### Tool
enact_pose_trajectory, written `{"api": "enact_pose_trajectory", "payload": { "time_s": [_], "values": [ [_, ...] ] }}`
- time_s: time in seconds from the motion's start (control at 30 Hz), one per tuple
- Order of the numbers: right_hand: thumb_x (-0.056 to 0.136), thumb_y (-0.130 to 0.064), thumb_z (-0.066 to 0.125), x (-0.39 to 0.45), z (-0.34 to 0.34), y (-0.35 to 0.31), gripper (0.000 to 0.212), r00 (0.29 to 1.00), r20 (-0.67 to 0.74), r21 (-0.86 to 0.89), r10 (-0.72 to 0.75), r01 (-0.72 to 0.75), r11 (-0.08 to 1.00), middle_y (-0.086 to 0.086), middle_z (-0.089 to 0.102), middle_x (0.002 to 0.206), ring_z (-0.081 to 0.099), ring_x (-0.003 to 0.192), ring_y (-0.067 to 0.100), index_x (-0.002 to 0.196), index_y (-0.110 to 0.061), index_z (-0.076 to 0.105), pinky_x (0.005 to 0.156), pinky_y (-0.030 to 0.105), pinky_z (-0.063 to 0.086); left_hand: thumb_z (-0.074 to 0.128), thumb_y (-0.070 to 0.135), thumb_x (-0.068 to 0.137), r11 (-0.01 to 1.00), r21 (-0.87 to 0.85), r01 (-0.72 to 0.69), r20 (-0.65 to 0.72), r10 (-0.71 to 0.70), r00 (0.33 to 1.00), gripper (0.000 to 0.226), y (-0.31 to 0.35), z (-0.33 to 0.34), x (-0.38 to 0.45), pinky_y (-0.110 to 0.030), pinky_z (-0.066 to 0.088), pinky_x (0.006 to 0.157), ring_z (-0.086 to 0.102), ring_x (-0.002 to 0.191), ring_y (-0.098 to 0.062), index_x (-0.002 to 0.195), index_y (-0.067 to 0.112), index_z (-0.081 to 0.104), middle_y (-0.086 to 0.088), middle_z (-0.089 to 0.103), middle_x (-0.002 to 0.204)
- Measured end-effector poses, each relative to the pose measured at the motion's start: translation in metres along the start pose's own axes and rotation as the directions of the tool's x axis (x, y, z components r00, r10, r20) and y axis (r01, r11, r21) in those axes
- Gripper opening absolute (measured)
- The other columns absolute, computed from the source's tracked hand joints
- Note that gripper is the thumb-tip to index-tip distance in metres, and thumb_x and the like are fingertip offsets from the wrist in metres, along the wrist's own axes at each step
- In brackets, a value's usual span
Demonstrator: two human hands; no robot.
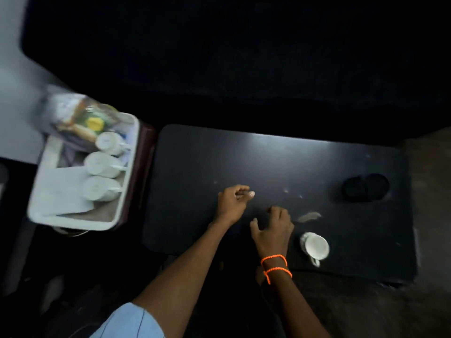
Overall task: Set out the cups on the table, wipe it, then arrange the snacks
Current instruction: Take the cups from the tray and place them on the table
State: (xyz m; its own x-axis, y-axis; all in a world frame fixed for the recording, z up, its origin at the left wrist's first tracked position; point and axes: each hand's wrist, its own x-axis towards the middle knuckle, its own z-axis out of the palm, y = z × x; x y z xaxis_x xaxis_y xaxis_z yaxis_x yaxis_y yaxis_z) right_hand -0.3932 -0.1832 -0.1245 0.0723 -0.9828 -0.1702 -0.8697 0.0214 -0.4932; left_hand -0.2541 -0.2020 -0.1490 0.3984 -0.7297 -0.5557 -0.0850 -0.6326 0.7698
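Cups number four: one white cup stands near the tabletop's near edge, three lie in the white tray beside its left edge. Both grips, left hand and right hand, hover empty mid-tabletop, fingers loosely curled. Two dark round coasters overlap near the right edge.

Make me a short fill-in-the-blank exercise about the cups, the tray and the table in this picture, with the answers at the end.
1. The number of white cups still in the tray is ____.
2. The single white cup on the table sits nearest the person's ____ hand.
3. The orange cords are worn on the ____ wrist.
4. The black table shows pale smudges, so it has not yet been ____.

Answers: three; right; right; wiped
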Motion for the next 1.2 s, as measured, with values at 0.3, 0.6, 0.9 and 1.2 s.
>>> {"api": "enact_pose_trajectory", "payload": {
  "time_s": [0.3, 0.6, 0.9, 1.2],
  "values": [
    [0.076, -0.013, 0.069, 0.008, 0.095, -0.207, 0.023, 0.792, 0.321, 0.186, -0.519, 0.484, 0.855, 0.015, 0.058, 0.098, 0.056, 0.092, 0.037, 0.096, -0.007, 0.062, 0.079, 0.044, 0.049, 0.072, 0.024, 0.092, 0.996, 0.069, -0.053, -0.571, 0.083, 0.817, 0.010, -0.022, -0.211, -0.004, -0.026, 0.054, 0.077, 0.072, 0.081, -0.013, 0.097, 0.019, 0.079, -0.001, 0.080, 0.088],
    [0.089, -0.024, 0.067, -0.026, 0.176, -0.291, 0.028, 0.686, 0.510, 0.215, -0.519, 0.482, 0.849, 0.011, 0.056, 0.115, 0.056, 0.111, 0.031, 0.113, -0.012, 0.069, 0.079, 0.040, 0.055, 0.062, 0.046, 0.097, 0.950, -0.124, 0.286, -0.716, -0.285, 0.638, 0.045, -0.103, -0.328, -0.018, -0.041, 0.047, 0.102, 0.059, 0.122, -0.033, 0.127, 0.013, 0.065, -0.015, 0.063, 0.130],
    [0.081, -0.020, 0.073, -0.027, 0.177, -0.299, 0.022, 0.764, 0.451, 0.406, -0.461, 0.285, 0.868, 0.005, 0.074, 0.092, 0.068, 0.087, 0.020, 0.103, -0.021, 0.078, 0.081, 0.031, 0.054, 0.045, 0.076, 0.089, 0.837, -0.520, 0.170, -0.551, -0.480, 0.683, 0.065, -0.108, -0.333, -0.017, -0.052, 0.056, 0.100, 0.065, 0.116, -0.035, 0.107, 0.019, 0.070, -0.012, 0.070, 0.123],
    [0.078, -0.009, 0.068, -0.017, 0.115, -0.262, 0.013, 0.866, 0.349, 0.596, -0.359, 0.091, 0.798, -0.007, 0.073, 0.081, 0.067, 0.074, 0.006, 0.086, -0.018, 0.074, 0.069, 0.019, 0.053, 0.078, 0.040, 0.087, 0.807, -0.590, -0.014, -0.558, -0.396, 0.729, 0.025, -0.066, -0.270, -0.025, -0.037, 0.058, 0.087, 0.071, 0.097, -0.020, 0.096, 0.020, 0.067, 0.000, 0.076, 0.100]
  ]
}}
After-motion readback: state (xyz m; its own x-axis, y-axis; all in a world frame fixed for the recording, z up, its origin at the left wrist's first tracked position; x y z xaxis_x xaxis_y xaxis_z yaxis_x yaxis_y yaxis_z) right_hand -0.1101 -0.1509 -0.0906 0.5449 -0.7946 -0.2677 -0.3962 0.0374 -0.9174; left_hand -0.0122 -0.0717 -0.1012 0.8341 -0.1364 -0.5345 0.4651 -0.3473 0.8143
